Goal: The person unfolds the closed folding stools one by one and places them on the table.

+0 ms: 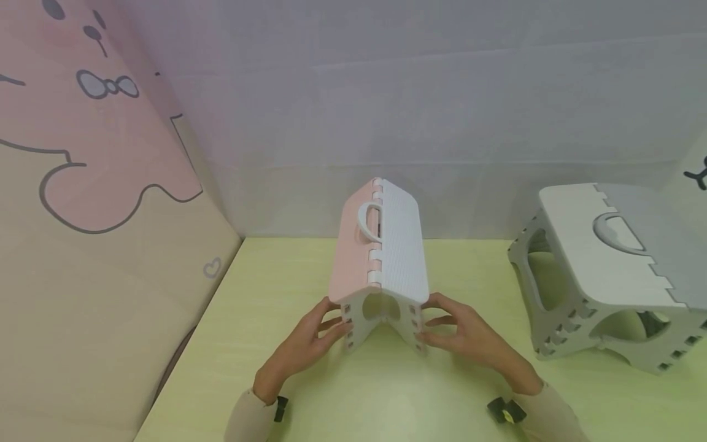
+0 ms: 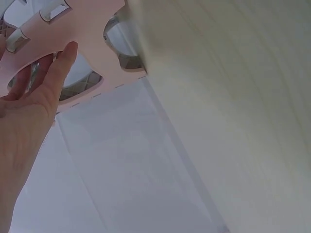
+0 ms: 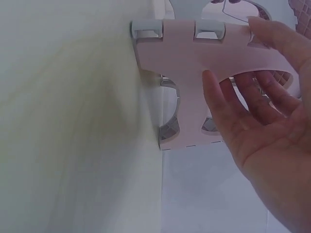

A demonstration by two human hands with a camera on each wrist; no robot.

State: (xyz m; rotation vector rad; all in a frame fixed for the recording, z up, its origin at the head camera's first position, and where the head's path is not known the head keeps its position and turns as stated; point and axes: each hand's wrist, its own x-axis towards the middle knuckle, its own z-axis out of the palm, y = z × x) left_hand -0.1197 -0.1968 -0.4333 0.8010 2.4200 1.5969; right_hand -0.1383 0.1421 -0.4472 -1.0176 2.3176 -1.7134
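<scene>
A pink and white folding stool (image 1: 405,245) stands part-folded on the table, its top peaked like a roof and its handle loop (image 1: 364,222) sticking out on the pink side. My left hand (image 1: 304,344) grips its near left leg edge. In the left wrist view the fingers reach through an opening in the pink leg panel (image 2: 90,31), the thumb outside. On the opposite side my right hand (image 1: 475,334) holds the near right leg edge. The right wrist view shows its thumb against the leg panel (image 3: 189,92) and fingers through the cutout.
An opened grey and white folding stool (image 1: 585,245) stands to the right on the yellowish table (image 1: 265,276). Behind is a pale wall covering (image 1: 442,123). A printed panel (image 1: 110,276) with a pink cartoon figure borders the table's left side.
</scene>
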